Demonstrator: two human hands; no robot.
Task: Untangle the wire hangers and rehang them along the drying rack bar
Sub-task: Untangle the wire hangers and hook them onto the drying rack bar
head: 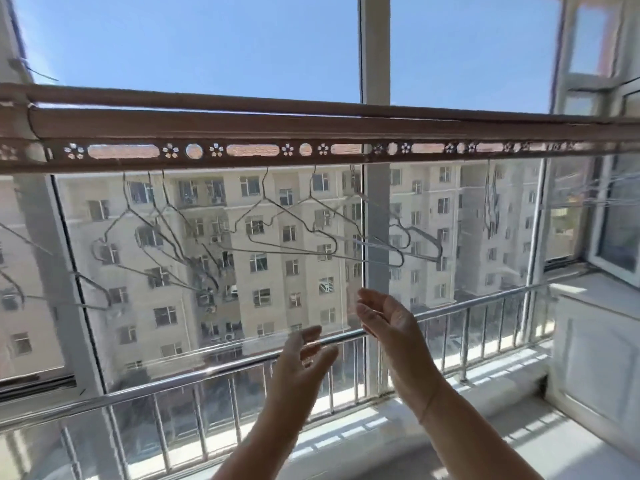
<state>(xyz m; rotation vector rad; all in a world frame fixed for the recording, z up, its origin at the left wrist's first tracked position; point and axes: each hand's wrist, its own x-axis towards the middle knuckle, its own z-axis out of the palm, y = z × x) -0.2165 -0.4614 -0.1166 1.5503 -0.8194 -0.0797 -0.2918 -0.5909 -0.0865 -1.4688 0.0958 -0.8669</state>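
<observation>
- Left hand (304, 355) and right hand (386, 323) are both released, fingers relaxed, raised beneath the hangers.
- Wire hangers (265, 188) are thin, silvery and overlapping, hooked along the underside of the drying rack bar (277, 124).
- A tighter bunch (491, 202) hangs further right.

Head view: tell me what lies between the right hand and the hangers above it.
Bare in the head view: only air separates the right hand from the hangers.

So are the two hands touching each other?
Apart. The head view shows railing in the gap between the left hand and the right hand.
</observation>
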